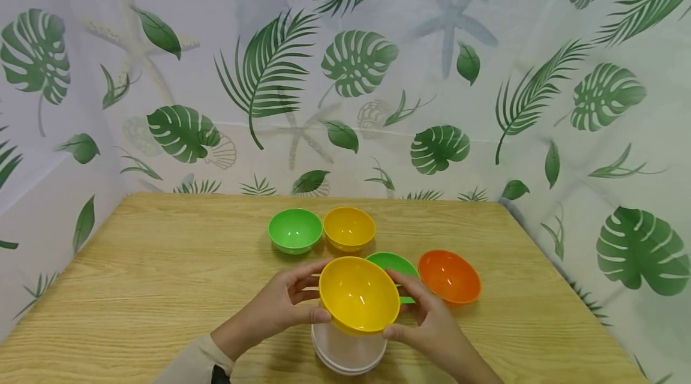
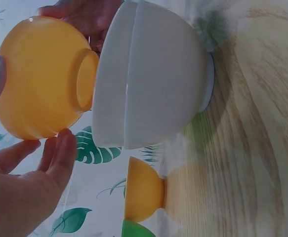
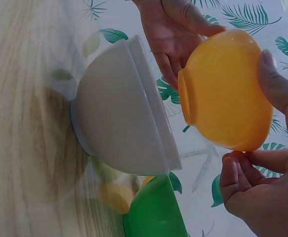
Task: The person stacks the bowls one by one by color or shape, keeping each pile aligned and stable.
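Both hands hold a small yellow bowl [image 1: 358, 294] from its two sides, its inside turned up toward the head camera. My left hand [image 1: 281, 309] grips the left side, thumb near the rim. On the opposite side, my right hand [image 1: 434, 327] holds it with thumb and fingers. Below the held bowl, larger white bowls [image 1: 349, 351] stand nested on the table. Both wrist views show the yellow bowl's foot [image 2: 87, 81] at the level of the upper white rim; whether they touch I cannot tell. The white bowls' inside is hidden.
On the wooden table [image 1: 178, 264], a green bowl [image 1: 295, 231] and a yellow-orange bowl [image 1: 349, 229] stand side by side farther back. Another green bowl [image 1: 391, 261] is partly hidden behind the right hand. An orange bowl [image 1: 449, 276] sits to its right. A leaf-patterned cloth [image 1: 345, 156] hangs behind.
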The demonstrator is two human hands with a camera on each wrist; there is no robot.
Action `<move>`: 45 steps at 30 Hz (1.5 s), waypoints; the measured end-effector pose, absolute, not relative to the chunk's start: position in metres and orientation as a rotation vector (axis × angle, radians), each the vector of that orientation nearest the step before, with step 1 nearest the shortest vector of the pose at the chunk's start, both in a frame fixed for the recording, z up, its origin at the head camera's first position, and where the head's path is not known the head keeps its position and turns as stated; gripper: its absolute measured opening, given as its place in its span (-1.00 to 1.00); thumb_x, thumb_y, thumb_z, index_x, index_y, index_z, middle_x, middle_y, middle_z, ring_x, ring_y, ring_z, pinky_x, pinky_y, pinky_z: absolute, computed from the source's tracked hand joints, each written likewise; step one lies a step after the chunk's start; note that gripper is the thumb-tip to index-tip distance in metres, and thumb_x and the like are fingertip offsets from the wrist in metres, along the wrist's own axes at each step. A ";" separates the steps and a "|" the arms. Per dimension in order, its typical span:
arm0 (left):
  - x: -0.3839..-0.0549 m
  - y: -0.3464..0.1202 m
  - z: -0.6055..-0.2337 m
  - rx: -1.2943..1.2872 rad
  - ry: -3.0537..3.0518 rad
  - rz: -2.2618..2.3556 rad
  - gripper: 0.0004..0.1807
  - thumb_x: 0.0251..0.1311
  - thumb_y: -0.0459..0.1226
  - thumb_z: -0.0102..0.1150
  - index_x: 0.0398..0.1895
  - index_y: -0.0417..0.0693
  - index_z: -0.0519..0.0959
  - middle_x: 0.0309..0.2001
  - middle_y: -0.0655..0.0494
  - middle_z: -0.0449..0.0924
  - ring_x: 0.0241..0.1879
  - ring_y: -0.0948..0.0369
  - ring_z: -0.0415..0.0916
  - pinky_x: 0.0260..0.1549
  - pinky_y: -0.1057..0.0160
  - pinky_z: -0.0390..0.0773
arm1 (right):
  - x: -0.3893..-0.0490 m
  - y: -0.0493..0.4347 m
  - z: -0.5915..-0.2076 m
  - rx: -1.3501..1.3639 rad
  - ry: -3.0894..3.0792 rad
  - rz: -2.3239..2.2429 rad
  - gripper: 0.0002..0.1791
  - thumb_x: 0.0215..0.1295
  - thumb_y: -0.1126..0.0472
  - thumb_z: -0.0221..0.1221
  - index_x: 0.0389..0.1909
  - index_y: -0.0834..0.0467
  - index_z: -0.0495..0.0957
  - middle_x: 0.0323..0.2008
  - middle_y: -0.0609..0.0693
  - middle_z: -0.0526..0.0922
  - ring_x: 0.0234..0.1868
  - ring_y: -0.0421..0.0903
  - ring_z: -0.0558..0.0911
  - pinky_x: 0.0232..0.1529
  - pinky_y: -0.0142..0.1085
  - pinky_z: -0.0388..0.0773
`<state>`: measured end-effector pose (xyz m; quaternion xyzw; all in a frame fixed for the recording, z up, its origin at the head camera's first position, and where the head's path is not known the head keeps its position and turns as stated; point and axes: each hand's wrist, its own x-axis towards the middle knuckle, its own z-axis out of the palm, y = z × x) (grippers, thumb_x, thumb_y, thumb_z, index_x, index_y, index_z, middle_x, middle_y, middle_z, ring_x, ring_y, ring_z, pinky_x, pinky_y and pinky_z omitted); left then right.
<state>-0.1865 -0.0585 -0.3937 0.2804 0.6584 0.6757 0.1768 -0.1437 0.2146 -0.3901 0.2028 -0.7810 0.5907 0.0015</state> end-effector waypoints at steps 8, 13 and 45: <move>-0.185 -0.058 -0.397 0.811 1.921 1.857 -0.11 0.04 -0.14 0.41 0.41 -0.19 0.20 0.34 -0.10 0.30 0.16 0.06 0.41 0.07 0.29 0.52 | -0.144 0.216 -0.397 0.674 -2.498 1.677 -0.18 -0.01 0.18 0.44 0.32 0.21 0.34 0.12 0.09 0.47 0.00 -0.22 0.46 -0.11 -0.37 0.58; -0.184 -0.061 -0.401 0.841 2.048 1.750 -0.04 0.01 -0.07 0.43 0.44 -0.17 0.16 0.36 -0.04 0.29 0.17 0.07 0.39 0.14 0.15 0.47 | -0.142 0.216 -0.397 0.665 -2.586 1.598 -0.15 -0.05 0.14 0.46 0.32 0.15 0.35 0.10 0.05 0.47 0.00 -0.18 0.45 -0.08 -0.37 0.58; -0.177 -0.067 -0.417 1.011 2.322 1.445 -0.07 -0.05 -0.05 0.44 0.39 -0.17 0.27 0.35 -0.03 0.30 0.28 0.00 0.28 0.11 0.04 0.49 | -0.137 0.214 -0.410 0.732 -2.833 1.298 -0.06 -0.09 -0.11 0.41 0.34 0.13 0.30 0.19 -0.06 0.39 -0.01 -0.20 0.39 -0.10 -0.38 0.51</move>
